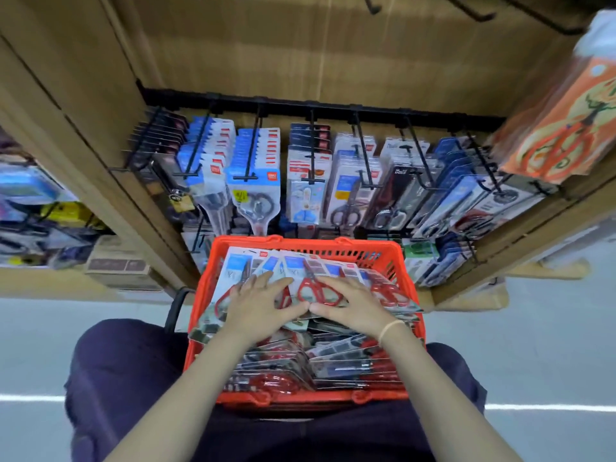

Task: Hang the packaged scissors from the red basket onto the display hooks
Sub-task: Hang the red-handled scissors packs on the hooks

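left hand, right hand: fingers flat, spread on packaged scissors | steadying fan in red basket | display hooks far

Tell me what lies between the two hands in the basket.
Head view: a red-handled scissors pack lies between left hand and right hand; thumbs nearly touch.

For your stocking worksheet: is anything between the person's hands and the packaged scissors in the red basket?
Nothing visible. Both the left hand and right hand already rest flat on the top packaged scissors fanned across the red basket.
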Motion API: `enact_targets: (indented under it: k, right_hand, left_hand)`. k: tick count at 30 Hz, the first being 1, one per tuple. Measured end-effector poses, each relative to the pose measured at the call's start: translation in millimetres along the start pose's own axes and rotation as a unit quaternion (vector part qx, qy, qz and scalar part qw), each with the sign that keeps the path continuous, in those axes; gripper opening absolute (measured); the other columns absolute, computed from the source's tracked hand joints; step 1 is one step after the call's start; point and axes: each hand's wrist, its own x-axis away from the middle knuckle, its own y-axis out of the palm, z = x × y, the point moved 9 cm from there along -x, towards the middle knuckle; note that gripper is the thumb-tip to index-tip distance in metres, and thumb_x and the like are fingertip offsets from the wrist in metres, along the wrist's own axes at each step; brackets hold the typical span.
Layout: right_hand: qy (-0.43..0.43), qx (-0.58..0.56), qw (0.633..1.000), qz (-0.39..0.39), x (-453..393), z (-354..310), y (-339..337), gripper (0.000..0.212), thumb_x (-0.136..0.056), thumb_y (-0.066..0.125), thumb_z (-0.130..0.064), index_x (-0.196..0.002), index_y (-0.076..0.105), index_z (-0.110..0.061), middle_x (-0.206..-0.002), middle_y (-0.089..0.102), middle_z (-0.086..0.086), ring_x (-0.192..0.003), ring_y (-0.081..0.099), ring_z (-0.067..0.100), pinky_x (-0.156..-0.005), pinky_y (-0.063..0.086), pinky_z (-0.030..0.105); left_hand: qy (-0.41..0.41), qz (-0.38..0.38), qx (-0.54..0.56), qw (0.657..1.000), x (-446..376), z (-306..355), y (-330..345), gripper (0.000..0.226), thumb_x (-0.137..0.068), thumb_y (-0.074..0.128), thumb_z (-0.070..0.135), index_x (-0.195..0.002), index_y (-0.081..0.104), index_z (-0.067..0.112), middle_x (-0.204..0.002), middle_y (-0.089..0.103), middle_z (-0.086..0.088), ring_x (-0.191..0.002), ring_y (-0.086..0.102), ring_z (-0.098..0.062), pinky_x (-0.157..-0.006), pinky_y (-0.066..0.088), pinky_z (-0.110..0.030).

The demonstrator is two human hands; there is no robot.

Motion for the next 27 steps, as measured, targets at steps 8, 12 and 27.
enact_targets:
  k: [8, 12, 27]
  right_hand:
    - [0.112, -0.058, 0.992, 0.032, -12, 9, -11, 0.093, -0.083, 0.059, -0.075, -0.154, 0.03, -0.023, -0.154, 0.029, 0.011, -0.145, 0.031, 0.029, -0.113, 0.032, 0.042]
    - [0.127, -0.029, 0.991, 0.009, -18, 9, -4, 0.104, -0.082, 0.056, -0.079, -0.158, 0.022, -0.018, -0.163, 0.027, 0.006, -0.151, 0.02, 0.03, -0.12, 0.027, 0.05]
    - [0.155, -0.067, 0.985, 0.021, -23, 13, -18, 0.123, -0.049, 0.051, -0.096, -0.153, 0.027, -0.034, -0.16, 0.026, 0.006, -0.146, 0.03, 0.037, -0.116, 0.03, 0.058]
  left_hand:
    - [0.005, 0.002, 0.015, 1.0, -4, 9, -1, 0.079, -0.079, 0.049, 0.088, -0.148, 0.044, 0.049, -0.163, 0.034, 0.017, -0.153, 0.024, -0.013, -0.122, 0.009, -0.058]
    - [0.016, 0.039, 0.05, 0.998, -1, 4, -3, 0.073, -0.079, 0.055, 0.083, -0.143, 0.051, 0.048, -0.157, 0.041, 0.02, -0.15, 0.028, -0.01, -0.122, 0.009, -0.055]
    - [0.012, -0.013, 0.183, 0.983, -18, 10, -12, 0.094, -0.067, 0.059, 0.084, -0.148, 0.049, 0.036, -0.159, 0.044, 0.005, -0.145, 0.041, -0.02, -0.118, 0.035, -0.044]
